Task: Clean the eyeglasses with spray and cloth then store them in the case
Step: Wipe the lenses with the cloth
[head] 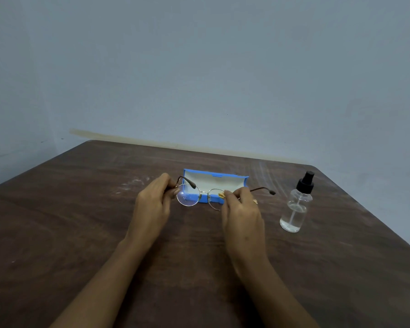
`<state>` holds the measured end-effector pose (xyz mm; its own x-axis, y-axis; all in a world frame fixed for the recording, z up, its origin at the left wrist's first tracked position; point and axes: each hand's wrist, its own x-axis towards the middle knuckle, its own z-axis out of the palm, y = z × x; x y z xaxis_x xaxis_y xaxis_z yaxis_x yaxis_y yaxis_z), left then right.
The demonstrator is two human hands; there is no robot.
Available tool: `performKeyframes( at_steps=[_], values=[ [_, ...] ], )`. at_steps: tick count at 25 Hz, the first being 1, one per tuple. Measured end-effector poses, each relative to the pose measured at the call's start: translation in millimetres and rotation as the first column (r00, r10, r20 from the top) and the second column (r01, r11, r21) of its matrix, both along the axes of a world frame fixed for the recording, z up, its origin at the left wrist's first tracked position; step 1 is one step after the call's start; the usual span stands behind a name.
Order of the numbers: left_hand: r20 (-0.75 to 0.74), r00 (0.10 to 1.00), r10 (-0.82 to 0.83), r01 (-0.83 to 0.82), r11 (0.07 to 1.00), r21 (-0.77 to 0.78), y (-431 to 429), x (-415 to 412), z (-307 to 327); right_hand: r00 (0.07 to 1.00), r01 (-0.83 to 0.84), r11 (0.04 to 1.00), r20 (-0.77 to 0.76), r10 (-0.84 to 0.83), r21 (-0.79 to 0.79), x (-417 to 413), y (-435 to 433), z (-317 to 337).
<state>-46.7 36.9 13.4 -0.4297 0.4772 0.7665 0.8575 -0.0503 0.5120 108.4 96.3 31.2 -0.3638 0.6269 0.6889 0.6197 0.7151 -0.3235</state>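
Glasses [200, 196] held above surface [81, 221], just before open blue case [214, 183]. Left hand [152, 204] pinches frame edge, steadying; right hand [240, 209] pinches yellow cloth [221, 195] on other lens — wiping, likely. Spray bottle [296, 204] stands right, within reach.

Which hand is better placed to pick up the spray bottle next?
Right. The right hand is nearer the spray bottle, which stands upright on its side of the table. The left hand grips the eyeglasses at the far end and could keep holding them.
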Motion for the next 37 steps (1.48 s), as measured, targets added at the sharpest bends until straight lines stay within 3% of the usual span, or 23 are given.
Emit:
performKeyframes(
  at_steps=[3, 7, 13, 21, 28, 37],
  values=[
    [0.046, 0.999, -0.028, 0.028, 1.000, -0.002, -0.3, 0.8, -2.4, 0.998, 0.029, 0.997, 0.052, -0.033, 0.070, -1.6, -1.4, 3.9],
    [0.039, 0.996, -0.077, 0.077, 0.997, 0.000, -1.6, 3.2, -1.8, 0.992, 0.030, 0.999, 0.125, -0.035, 0.041, -3.7, 2.4, 2.2],
    [0.052, 0.997, -0.063, 0.062, 0.998, 0.011, -3.3, -0.3, -3.5, 0.977, -0.146, 0.987, 0.148, 0.155, -0.066, -6.1, 14.3, -12.5],
    [0.144, 0.989, -0.023, 0.028, 0.999, -0.032, 1.4, -5.7, -9.5, 0.958, -0.186, 0.978, 0.204, 0.203, -0.097, 0.5, 11.3, -12.0],
    [0.056, 0.997, -0.057, 0.060, 0.997, -0.056, -0.2, 1.0, -5.2, 0.983, -0.014, 0.985, 0.180, 0.045, -0.170, -1.9, 14.1, -13.9],
    [0.023, 0.997, -0.071, 0.072, 0.996, -0.053, -0.7, 7.5, -1.6, 0.983, -0.083, 0.987, 0.152, 0.104, -0.134, -4.8, 10.0, -13.4]
  ],
)
